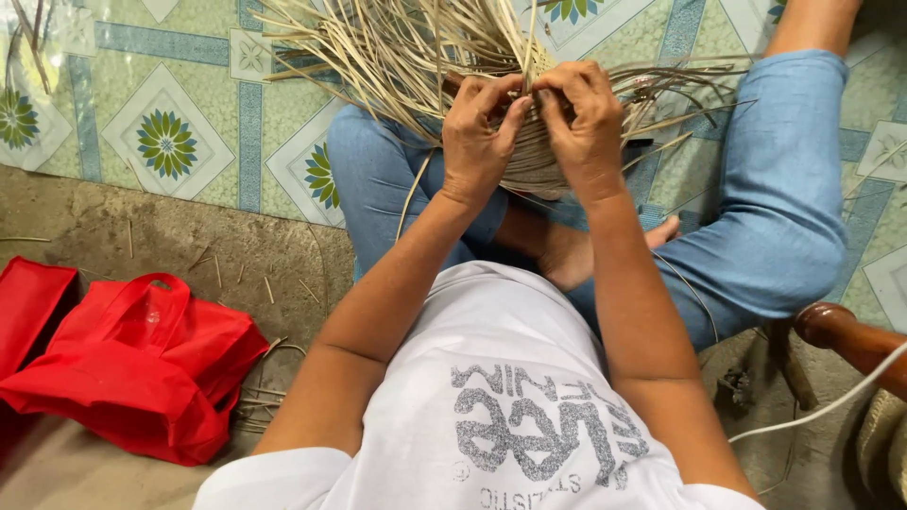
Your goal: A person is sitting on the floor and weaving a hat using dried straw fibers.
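At the upper centre of the frame, the left hand (480, 132) and right hand (584, 121) sit close together on a half-woven basket of pale tan cane strips (534, 168), fingertips pinching single strands against its rim — apparently to keep the weave tight. Loose unwoven strips (378, 47) fan out toward the top, free to be worked in. The basket rests in the lap between blue-jeaned legs (775, 198), braced there for steadiness. At lower left a red fabric tote bag (142, 373) lies on the bare concrete — well apart.
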